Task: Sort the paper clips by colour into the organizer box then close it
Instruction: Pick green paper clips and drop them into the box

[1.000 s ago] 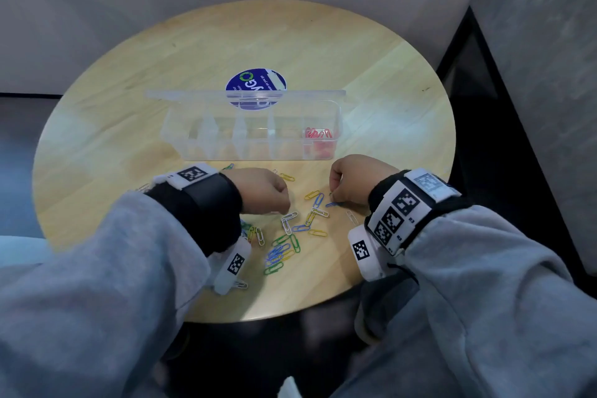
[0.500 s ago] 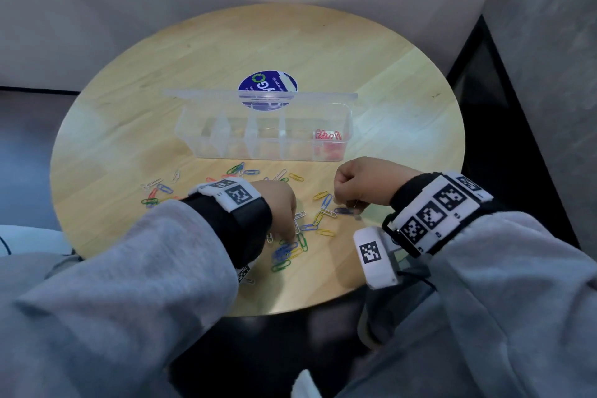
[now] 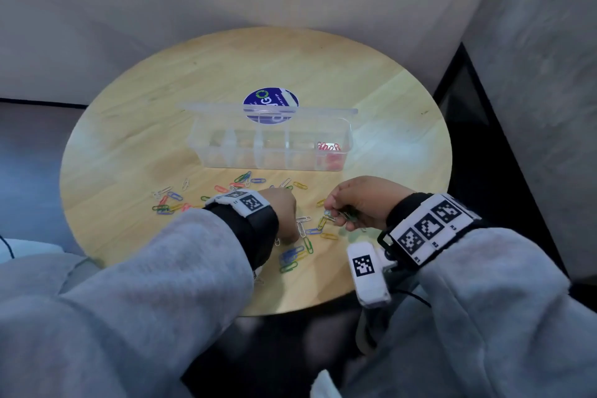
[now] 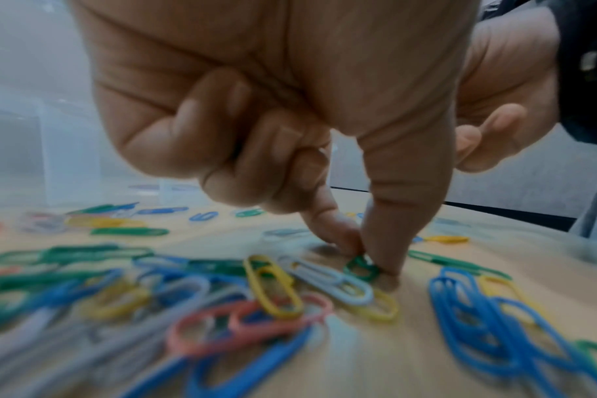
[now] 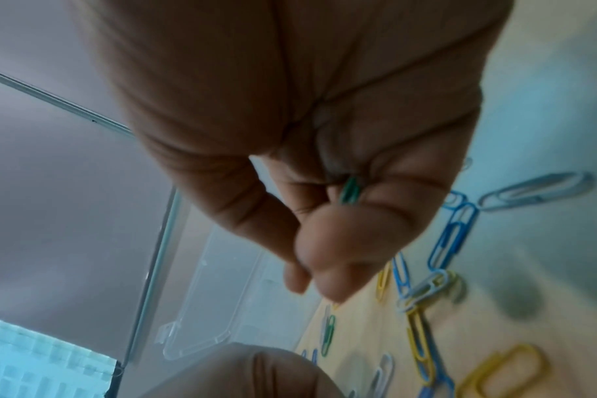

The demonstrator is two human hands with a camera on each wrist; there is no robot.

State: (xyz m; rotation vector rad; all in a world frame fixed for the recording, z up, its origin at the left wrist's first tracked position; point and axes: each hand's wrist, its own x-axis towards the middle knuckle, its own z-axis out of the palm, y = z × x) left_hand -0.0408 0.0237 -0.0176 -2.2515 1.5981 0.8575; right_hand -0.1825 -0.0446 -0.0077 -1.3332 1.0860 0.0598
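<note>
While the left hand [image 4: 290, 102] pinches one green clip [image 4: 361, 267] near the box [image 3: 271, 145], neighbours may snag; right hand [image 5: 324, 161] fingers hold green clips [image 5: 350, 189].

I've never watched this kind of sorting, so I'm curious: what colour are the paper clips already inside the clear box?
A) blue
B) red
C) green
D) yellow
B: the organizer box holds only red paper clips, in its rightmost compartment; the other compartments look empty, while the blue, yellow and green clips lie on the table.
</note>
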